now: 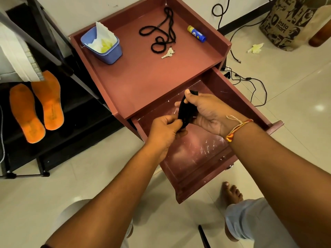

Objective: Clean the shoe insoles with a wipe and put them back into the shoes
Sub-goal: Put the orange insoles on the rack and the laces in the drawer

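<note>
A reddish-brown wooden cabinet (143,83) stands with its drawer (197,158) open; two orange foam insoles (26,113) lie on a dark rack (75,129) to its left. Over the drawer, the left hand (164,131) and right hand (207,113) pinch a small black cloth (184,111). A loose pinch could drop it into the drawer. The insoles lie well left of both hands, untouched.

The insoles (51,102) lay side by side on the shelf (80,126), left of my bench (143,83). On the bench sat a tub (107,51) at left, a cord (161,33) behind a key (168,53), and a tube (197,34) at right. The drawer (197,149) stood before it.
</note>
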